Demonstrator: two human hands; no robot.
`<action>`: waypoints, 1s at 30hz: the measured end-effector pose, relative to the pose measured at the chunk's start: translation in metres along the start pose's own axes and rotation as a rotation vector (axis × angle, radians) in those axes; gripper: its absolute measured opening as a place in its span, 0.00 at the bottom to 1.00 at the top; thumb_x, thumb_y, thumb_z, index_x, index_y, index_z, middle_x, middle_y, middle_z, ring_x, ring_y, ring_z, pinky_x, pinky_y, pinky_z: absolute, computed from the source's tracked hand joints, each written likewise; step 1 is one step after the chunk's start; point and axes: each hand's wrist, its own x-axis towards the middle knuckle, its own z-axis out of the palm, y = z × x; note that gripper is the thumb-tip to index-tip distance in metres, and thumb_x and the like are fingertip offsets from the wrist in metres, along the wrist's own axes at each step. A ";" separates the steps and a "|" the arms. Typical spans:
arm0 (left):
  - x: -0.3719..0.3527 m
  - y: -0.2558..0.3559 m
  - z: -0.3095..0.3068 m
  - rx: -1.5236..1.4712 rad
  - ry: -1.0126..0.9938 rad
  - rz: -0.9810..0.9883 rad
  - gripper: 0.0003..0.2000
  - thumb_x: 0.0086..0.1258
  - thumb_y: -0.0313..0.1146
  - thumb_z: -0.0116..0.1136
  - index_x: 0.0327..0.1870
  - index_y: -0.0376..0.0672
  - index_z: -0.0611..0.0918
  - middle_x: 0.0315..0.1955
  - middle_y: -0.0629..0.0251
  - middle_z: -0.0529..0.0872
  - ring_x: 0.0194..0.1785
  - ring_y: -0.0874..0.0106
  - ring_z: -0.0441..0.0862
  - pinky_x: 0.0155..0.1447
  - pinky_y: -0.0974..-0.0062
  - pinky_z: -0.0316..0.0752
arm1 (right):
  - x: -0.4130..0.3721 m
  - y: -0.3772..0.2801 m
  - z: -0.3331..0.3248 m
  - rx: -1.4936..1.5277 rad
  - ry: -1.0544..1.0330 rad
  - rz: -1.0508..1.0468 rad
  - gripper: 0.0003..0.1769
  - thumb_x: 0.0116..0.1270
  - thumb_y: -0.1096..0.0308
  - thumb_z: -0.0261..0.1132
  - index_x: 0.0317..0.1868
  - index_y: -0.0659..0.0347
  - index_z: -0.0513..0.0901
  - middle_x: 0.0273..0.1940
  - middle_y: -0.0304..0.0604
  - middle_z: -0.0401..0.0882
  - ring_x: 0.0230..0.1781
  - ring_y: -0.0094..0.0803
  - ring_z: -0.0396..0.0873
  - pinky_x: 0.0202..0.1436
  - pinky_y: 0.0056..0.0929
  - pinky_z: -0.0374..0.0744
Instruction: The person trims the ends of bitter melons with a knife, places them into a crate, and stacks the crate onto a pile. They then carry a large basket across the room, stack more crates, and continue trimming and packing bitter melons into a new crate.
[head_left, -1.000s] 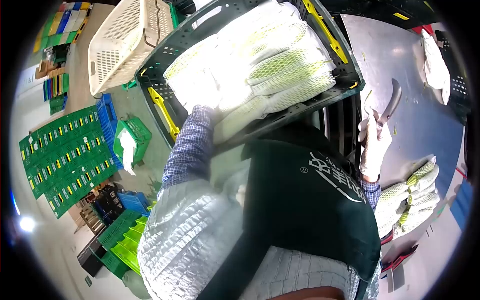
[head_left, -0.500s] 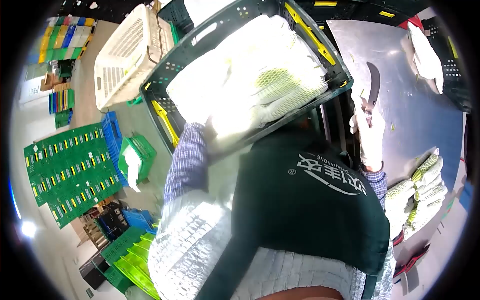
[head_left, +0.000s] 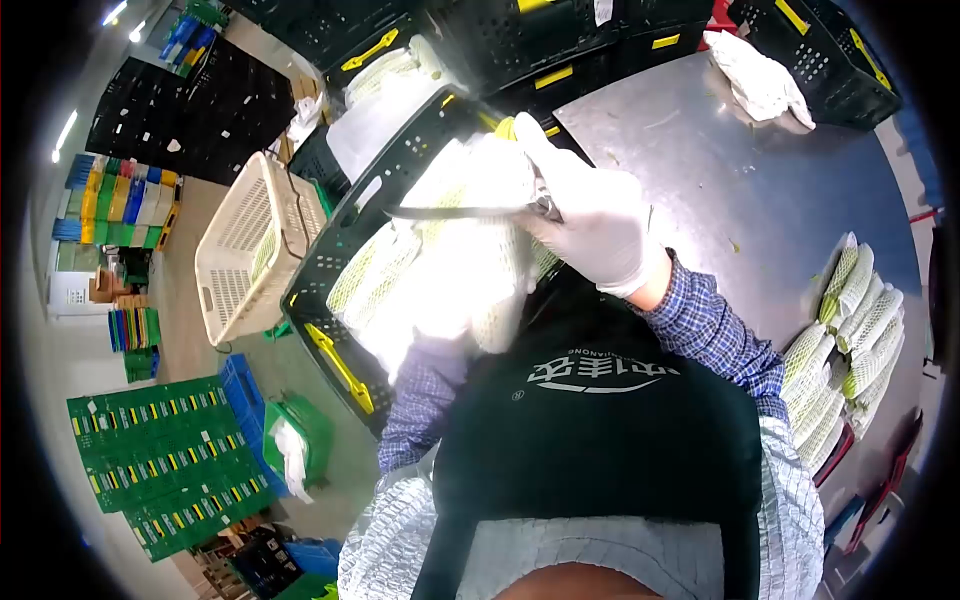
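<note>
My right hand (head_left: pixel 600 225), in a white glove, is closed round the handle of a curved knife (head_left: pixel 450 212). Its dark blade points left, across the netted vegetables (head_left: pixel 370 275) in a dark green crate (head_left: pixel 335 228). These are long and pale green, in white mesh sleeves. My left hand (head_left: pixel 440 318) reaches in among them from the near side, below the blade. Strong glare washes out its fingers, and I cannot tell what they grip.
On the metal table (head_left: pixel 690 190) at right lies a stack of netted vegetables (head_left: pixel 845 340). A white bundle (head_left: pixel 760 85) sits farther back, beside a black crate (head_left: pixel 820 60). A cream basket (head_left: pixel 235 270) stands left of the dark green crate. Dark crates (head_left: pixel 560 50) line the back.
My right hand has brought the knife from over the metal table leftward to above the crate, turning the blade to point left. The view has shifted, showing more of the back.
</note>
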 end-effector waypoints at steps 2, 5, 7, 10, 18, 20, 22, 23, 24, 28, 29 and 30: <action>0.007 -0.005 0.009 -0.134 -0.054 0.001 0.39 0.55 0.22 0.69 0.72 0.36 0.67 0.61 0.53 0.78 0.58 0.59 0.81 0.55 0.66 0.83 | -0.005 0.004 -0.005 -0.017 0.011 -0.002 0.12 0.56 0.62 0.72 0.39 0.59 0.87 0.27 0.40 0.80 0.21 0.32 0.79 0.26 0.24 0.76; 0.023 -0.020 0.015 -0.221 -0.075 0.044 0.39 0.56 0.23 0.69 0.72 0.36 0.67 0.59 0.53 0.79 0.56 0.59 0.82 0.52 0.67 0.84 | -0.009 0.007 -0.017 0.080 -0.042 -0.068 0.04 0.54 0.68 0.66 0.31 0.54 0.80 0.25 0.36 0.74 0.19 0.32 0.75 0.24 0.30 0.74; 0.028 -0.021 0.022 -0.313 -0.089 0.001 0.38 0.56 0.24 0.69 0.72 0.36 0.67 0.59 0.53 0.79 0.56 0.59 0.82 0.52 0.68 0.84 | -0.019 0.012 -0.016 0.151 -0.181 -0.215 0.07 0.55 0.66 0.67 0.33 0.54 0.78 0.25 0.36 0.73 0.19 0.34 0.75 0.24 0.32 0.74; 0.037 -0.020 0.041 -0.502 -0.099 -0.080 0.38 0.56 0.24 0.69 0.72 0.36 0.67 0.58 0.53 0.79 0.55 0.59 0.82 0.52 0.68 0.84 | -0.032 0.005 -0.026 0.507 -0.418 -0.160 0.11 0.58 0.65 0.65 0.41 0.56 0.81 0.25 0.41 0.77 0.23 0.38 0.79 0.27 0.34 0.78; 0.054 -0.015 0.049 -0.805 -0.060 -0.141 0.38 0.57 0.26 0.68 0.72 0.36 0.66 0.57 0.53 0.80 0.53 0.59 0.83 0.51 0.68 0.85 | -0.042 0.047 -0.054 0.741 -0.709 0.083 0.09 0.55 0.77 0.67 0.36 0.56 0.79 0.23 0.33 0.77 0.19 0.27 0.76 0.27 0.23 0.74; 0.052 -0.013 0.050 -0.832 -0.051 -0.150 0.38 0.58 0.27 0.68 0.72 0.36 0.66 0.56 0.53 0.80 0.53 0.59 0.83 0.51 0.68 0.85 | -0.042 0.050 -0.055 0.751 -0.710 0.106 0.08 0.56 0.75 0.67 0.35 0.55 0.79 0.23 0.35 0.77 0.21 0.30 0.78 0.27 0.25 0.75; 0.052 -0.011 0.051 -0.849 -0.049 -0.161 0.38 0.58 0.27 0.68 0.72 0.36 0.66 0.56 0.52 0.80 0.52 0.59 0.83 0.50 0.68 0.85 | -0.043 0.052 -0.054 0.728 -0.730 0.137 0.06 0.57 0.70 0.68 0.34 0.52 0.79 0.23 0.39 0.79 0.24 0.36 0.82 0.29 0.30 0.76; 0.052 -0.011 0.051 -0.853 -0.049 -0.166 0.38 0.58 0.27 0.68 0.72 0.36 0.66 0.56 0.52 0.80 0.52 0.59 0.83 0.50 0.68 0.85 | -0.044 0.053 -0.054 0.729 -0.729 0.143 0.06 0.57 0.70 0.68 0.34 0.52 0.79 0.23 0.39 0.79 0.24 0.36 0.82 0.29 0.30 0.76; 0.052 -0.011 0.051 -0.864 -0.051 -0.171 0.38 0.58 0.27 0.68 0.72 0.36 0.66 0.56 0.52 0.80 0.52 0.59 0.83 0.50 0.68 0.85 | -0.044 0.054 -0.053 0.727 -0.732 0.147 0.06 0.57 0.70 0.68 0.34 0.52 0.79 0.23 0.39 0.79 0.24 0.36 0.82 0.29 0.30 0.76; 0.051 -0.012 0.050 -0.902 -0.054 -0.181 0.38 0.58 0.28 0.68 0.72 0.36 0.66 0.55 0.52 0.80 0.51 0.60 0.84 0.50 0.68 0.85 | -0.051 0.059 -0.047 0.745 -0.708 0.147 0.06 0.58 0.71 0.68 0.34 0.52 0.79 0.24 0.39 0.80 0.24 0.35 0.82 0.29 0.29 0.76; 0.051 -0.012 0.050 -0.918 -0.057 -0.179 0.38 0.59 0.29 0.68 0.72 0.36 0.66 0.55 0.52 0.80 0.51 0.60 0.84 0.49 0.68 0.85 | -0.051 0.059 -0.046 0.743 -0.718 0.144 0.06 0.58 0.71 0.68 0.34 0.52 0.79 0.24 0.38 0.80 0.24 0.34 0.82 0.29 0.29 0.76; 0.051 -0.012 0.049 -0.932 -0.057 -0.179 0.38 0.59 0.29 0.68 0.72 0.36 0.66 0.55 0.52 0.80 0.50 0.60 0.84 0.49 0.68 0.85 | -0.050 0.060 -0.045 0.742 -0.728 0.140 0.06 0.58 0.71 0.68 0.34 0.52 0.79 0.25 0.38 0.81 0.24 0.34 0.82 0.29 0.28 0.76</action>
